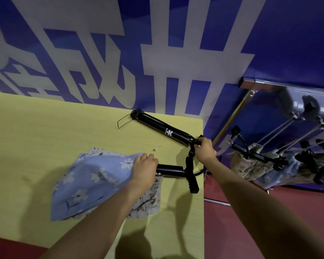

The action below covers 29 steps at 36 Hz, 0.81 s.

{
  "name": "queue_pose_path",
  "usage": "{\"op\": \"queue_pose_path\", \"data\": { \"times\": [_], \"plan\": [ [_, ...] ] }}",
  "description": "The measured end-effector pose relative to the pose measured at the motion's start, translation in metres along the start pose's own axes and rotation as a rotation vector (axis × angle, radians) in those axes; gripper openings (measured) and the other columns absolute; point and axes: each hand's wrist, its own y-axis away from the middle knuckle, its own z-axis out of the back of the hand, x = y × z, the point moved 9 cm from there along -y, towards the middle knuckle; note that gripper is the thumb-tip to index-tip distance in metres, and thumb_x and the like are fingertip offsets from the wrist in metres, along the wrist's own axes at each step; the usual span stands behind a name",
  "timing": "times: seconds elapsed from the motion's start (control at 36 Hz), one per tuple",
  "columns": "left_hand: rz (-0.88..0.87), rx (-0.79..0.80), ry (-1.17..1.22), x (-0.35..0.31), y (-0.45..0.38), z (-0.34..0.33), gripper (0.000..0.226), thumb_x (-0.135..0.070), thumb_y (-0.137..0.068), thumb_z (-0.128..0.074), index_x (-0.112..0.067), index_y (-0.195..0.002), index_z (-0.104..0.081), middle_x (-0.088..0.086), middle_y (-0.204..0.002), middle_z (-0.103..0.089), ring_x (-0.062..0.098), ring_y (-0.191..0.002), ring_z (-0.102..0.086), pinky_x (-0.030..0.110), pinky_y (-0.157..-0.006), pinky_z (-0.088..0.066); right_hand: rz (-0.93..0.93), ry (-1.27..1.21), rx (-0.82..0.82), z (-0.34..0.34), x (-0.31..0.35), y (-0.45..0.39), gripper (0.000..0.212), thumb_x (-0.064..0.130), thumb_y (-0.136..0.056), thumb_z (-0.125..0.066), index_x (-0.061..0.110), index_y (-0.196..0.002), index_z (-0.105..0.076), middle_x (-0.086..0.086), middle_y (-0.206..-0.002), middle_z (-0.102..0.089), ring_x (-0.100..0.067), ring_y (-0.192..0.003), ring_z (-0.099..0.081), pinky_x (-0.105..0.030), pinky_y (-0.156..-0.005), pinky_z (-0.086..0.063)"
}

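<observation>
Person is clutching limp floral bag point(94, 176) round stiff near pump point(169, 170) w/ L hand point(145, 165), R hand point(205, 148) gripping far pump point(165, 129) at handle end, prob. light, rigid.

Far wall point(288, 43): blue, bearing large white characters. Table point(36, 137): pale yellow top, far edge set against that wall, right edge straight. Floor point(297, 212): dull red, visible right of the table and at the near left corner. Metal rack point(232, 117): far right, against the wall. Lighting casts soft shadows on the tabletop.
</observation>
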Motion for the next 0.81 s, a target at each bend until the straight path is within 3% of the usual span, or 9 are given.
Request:
{"op": "queue_pose_path", "data": {
  "times": [0.11,0.22,0.39,0.47,0.61,0.81],
  "plan": [
    [-0.024,0.0,0.01,-0.002,0.005,0.001,0.036,-0.005,-0.084,-0.055,-0.014,-0.119,-0.053,0.004,-0.12,-0.05,0.024,-0.116,-0.042,0.031,-0.098,-0.028,0.072,0.013,0.002,-0.001,0.008,0.009,0.038,0.019,-0.098,-0.044,0.012,-0.136,-0.042,-0.01,-0.14,-0.042,-0.031,-0.129,-0.041,-0.044,-0.108,-0.024],
    [-0.034,-0.015,0.031,0.001,0.011,0.007,0.038,-0.005,-0.083,-0.055,-0.014,-0.12,-0.053,0.003,-0.12,-0.05,0.024,-0.116,-0.042,0.031,-0.098,-0.028,0.158,0.062,-0.117,0.014,0.009,0.025,0.027,0.027,-0.096,-0.049,0.015,-0.12,-0.053,-0.009,-0.128,-0.046,-0.031,-0.121,-0.041,-0.043,-0.102,-0.026],
    [-0.056,-0.087,0.107,0.006,0.022,0.027,0.033,-0.01,-0.081,-0.057,-0.015,-0.113,-0.055,0.001,-0.117,-0.05,0.023,-0.113,-0.042,0.03,-0.094,-0.029,0.202,0.029,-0.113,0.019,0.009,0.048,0.026,0.032,-0.098,-0.043,0.016,-0.107,-0.062,-0.006,-0.114,-0.056,-0.027,-0.113,-0.049,-0.041,-0.096,-0.024],
    [-0.038,-0.122,0.156,0.012,0.028,0.039,0.03,-0.01,-0.082,-0.055,-0.014,-0.112,-0.056,0.002,-0.114,-0.051,0.023,-0.111,-0.043,0.03,-0.092,-0.029,0.263,-0.045,-0.233,0.036,0.022,0.063,0.027,0.029,-0.099,-0.042,0.014,-0.106,-0.064,-0.005,-0.111,-0.058,-0.025,-0.111,-0.048,-0.033,-0.088,-0.019],
    [0.048,-0.189,0.228,0.032,0.032,0.062,0.034,-0.006,-0.082,-0.054,-0.014,-0.115,-0.055,0.004,-0.116,-0.05,0.025,-0.11,-0.044,0.031,-0.092,-0.031,0.364,-0.071,-0.401,0.058,0.052,0.09,0.025,0.025,-0.1,-0.041,0.014,-0.106,-0.062,-0.004,-0.114,-0.055,-0.022,-0.111,-0.043,-0.029,-0.089,-0.018],
    [0.227,-0.289,0.447,0.068,0.035,0.103,0.022,-0.008,-0.083,-0.056,-0.008,-0.106,-0.056,0.011,-0.114,-0.052,0.032,-0.109,-0.048,0.039,-0.093,-0.035,0.476,-0.124,-0.608,0.078,0.091,0.124,0.012,0.018,-0.097,-0.045,0.008,-0.101,-0.051,-0.004,-0.1,-0.045,-0.019,-0.095,-0.041,-0.035,-0.086,-0.033]
  ]
}}
